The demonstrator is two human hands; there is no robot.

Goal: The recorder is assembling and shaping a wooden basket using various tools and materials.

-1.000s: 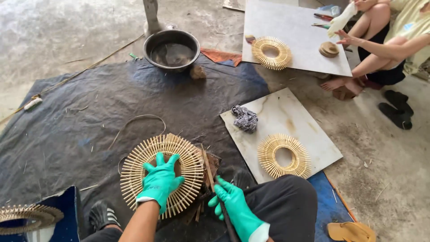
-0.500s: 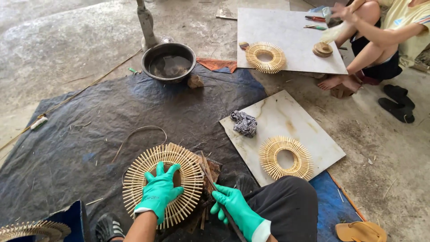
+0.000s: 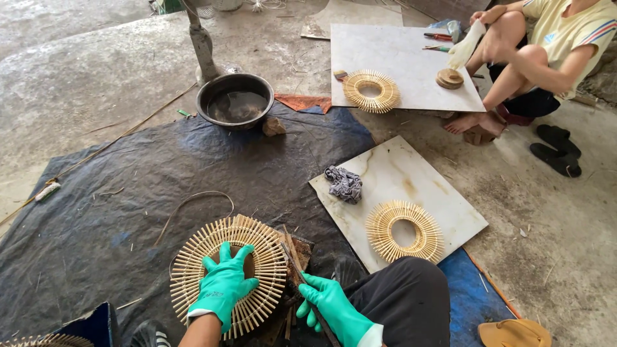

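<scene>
hands in green gloves at a bamboo ring on dark tarp.
my left hand (image 3: 223, 286) presses spread flat on the near bamboo ring (image 3: 228, 273); my right hand (image 3: 324, 302) grips a thin stick (image 3: 292, 270) beside it.

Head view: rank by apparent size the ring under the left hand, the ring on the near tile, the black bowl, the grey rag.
1. Bamboo ring under the left hand, largest, though nearest the camera.
2. Ring on the near tile and black bowl: look alike; the bowl is farther, so unranked.
3. Grey rag, smallest.
</scene>
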